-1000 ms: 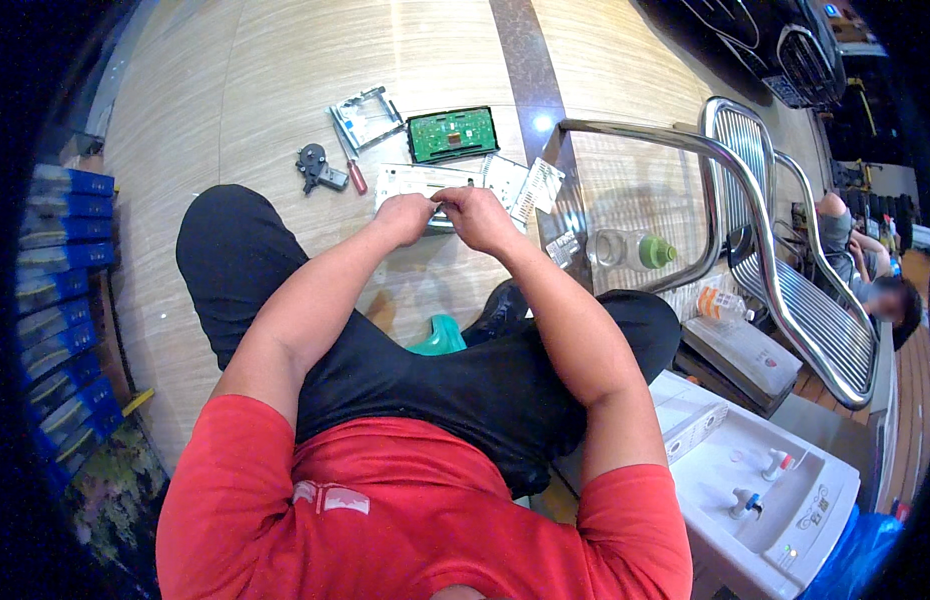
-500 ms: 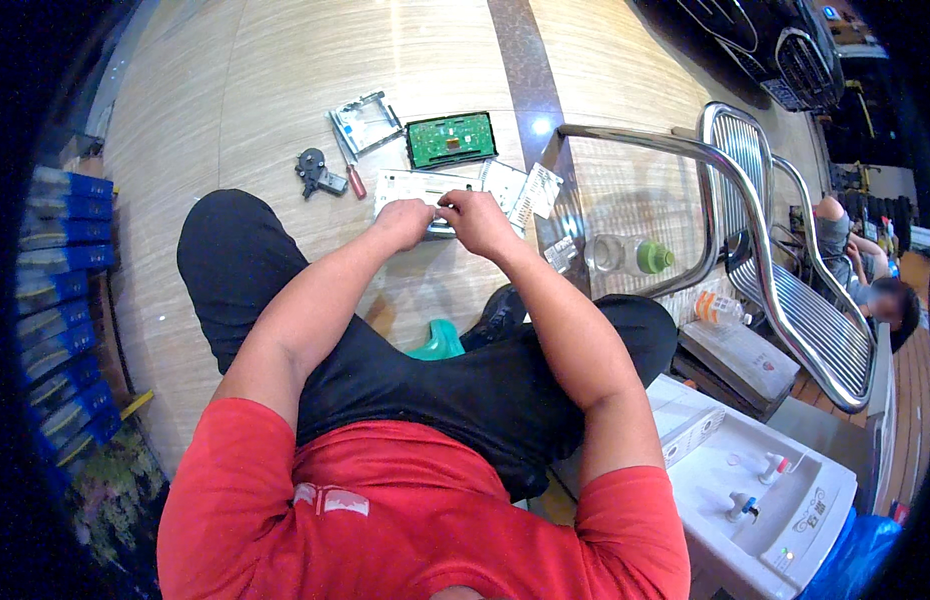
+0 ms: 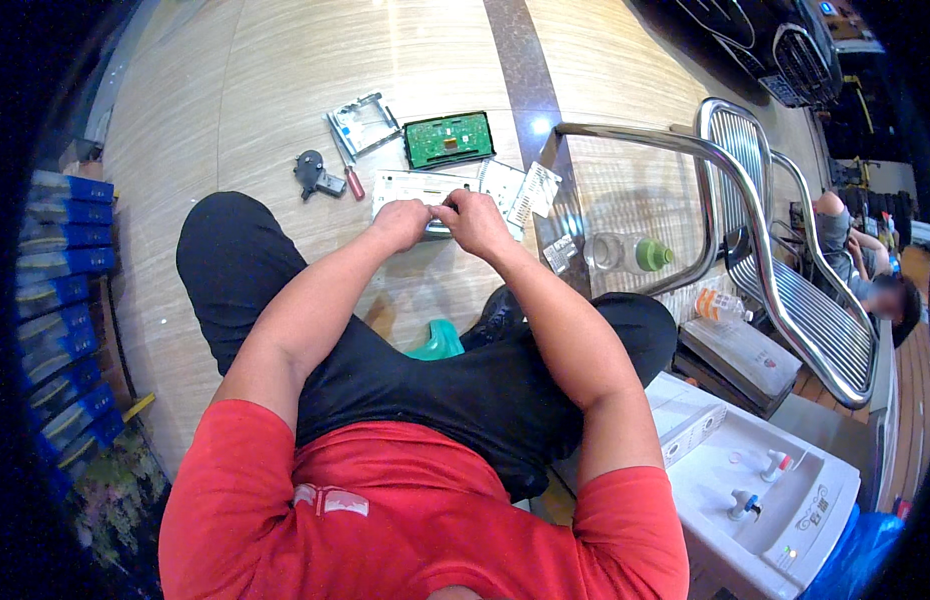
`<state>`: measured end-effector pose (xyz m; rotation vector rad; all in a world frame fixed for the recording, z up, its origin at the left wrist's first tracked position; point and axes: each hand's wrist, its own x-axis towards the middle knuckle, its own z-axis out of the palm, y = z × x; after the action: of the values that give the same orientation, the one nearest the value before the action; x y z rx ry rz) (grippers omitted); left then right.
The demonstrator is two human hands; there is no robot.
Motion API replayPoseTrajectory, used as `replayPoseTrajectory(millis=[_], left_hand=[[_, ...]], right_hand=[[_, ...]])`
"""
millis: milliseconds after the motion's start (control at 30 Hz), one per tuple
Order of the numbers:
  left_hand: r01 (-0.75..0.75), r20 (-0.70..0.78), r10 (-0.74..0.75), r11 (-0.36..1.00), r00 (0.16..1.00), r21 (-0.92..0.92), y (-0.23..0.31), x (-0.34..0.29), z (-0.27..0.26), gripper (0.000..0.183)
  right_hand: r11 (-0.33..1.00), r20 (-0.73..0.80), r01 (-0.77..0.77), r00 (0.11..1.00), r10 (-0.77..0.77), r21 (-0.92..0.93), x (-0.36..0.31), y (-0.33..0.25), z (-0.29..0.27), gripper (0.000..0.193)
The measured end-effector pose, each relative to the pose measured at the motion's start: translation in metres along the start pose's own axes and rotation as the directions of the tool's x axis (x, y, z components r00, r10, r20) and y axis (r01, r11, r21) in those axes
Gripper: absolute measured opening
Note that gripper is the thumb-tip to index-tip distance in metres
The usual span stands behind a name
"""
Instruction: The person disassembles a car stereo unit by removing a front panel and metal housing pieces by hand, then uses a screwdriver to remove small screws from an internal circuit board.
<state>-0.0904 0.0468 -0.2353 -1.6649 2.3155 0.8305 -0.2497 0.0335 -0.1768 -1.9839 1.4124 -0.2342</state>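
Note:
On the floor in front of me lies a silvery metal device casing [image 3: 413, 184], box-shaped, its near side partly covered by my hands. My left hand [image 3: 400, 222] is closed at the casing's near edge, fingers curled against it. Close beside it, my right hand [image 3: 474, 221] has its thumb and fingers drawn together over the same edge, the thumb pointing at the left fingertips. Whatever is pinched there is too small to make out. Beyond the casing sits a green circuit board [image 3: 449, 140] in a black frame. Flat metal plates [image 3: 500, 182] lie against the casing's right.
Left of the casing are a red-handled screwdriver [image 3: 355, 184], a dark motor-like part [image 3: 313, 174] and a metal bracket [image 3: 365, 125]. A chrome bench [image 3: 745, 190], a green-lidded jar [image 3: 653, 255] and a water dispenser [image 3: 775, 500] stand right. A seated person [image 3: 855, 250] is farther right.
The right hand's fingers have shifted slightly and curled closer to the left fingertips. The left hand stays at the casing's near edge; the parts on the floor lie as before.

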Motion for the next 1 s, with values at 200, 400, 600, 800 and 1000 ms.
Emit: replayPoseTrajectory(millis=[200, 400, 600, 800, 1000], left_hand=[[-0.014, 0.023, 0.013, 0.999, 1.000, 0.037, 0.000, -0.002, -0.004, 0.025], [0.042, -0.013, -0.042, 0.998, 0.999, -0.038, -0.008, 0.004, 0.012, 0.021], [-0.018, -0.017, 0.018, 1.000, 1.000, -0.009, -0.004, 0.004, 0.008, 0.019], [-0.039, 0.000, 0.039, 0.999, 0.999, 0.007, -0.004, 0.000, 0.005, 0.021], [-0.081, -0.031, 0.082, 0.996, 0.996, 0.021, -0.006, 0.002, 0.007, 0.021]], right_hand=[[0.988, 0.048, 0.155, 0.987, -0.153, -0.023, 0.000, -0.001, -0.003, 0.021], [0.987, 0.085, 0.150, 0.984, -0.155, 0.066, -0.001, -0.003, -0.003, 0.022], [0.999, -0.026, 0.006, 1.000, -0.005, 0.048, 0.000, 0.003, 0.000, 0.032], [0.997, 0.050, 0.012, 0.999, -0.008, -0.075, 0.001, -0.003, -0.004, 0.029], [0.971, 0.015, 0.221, 0.975, -0.221, -0.096, 0.000, 0.002, -0.001, 0.020]])
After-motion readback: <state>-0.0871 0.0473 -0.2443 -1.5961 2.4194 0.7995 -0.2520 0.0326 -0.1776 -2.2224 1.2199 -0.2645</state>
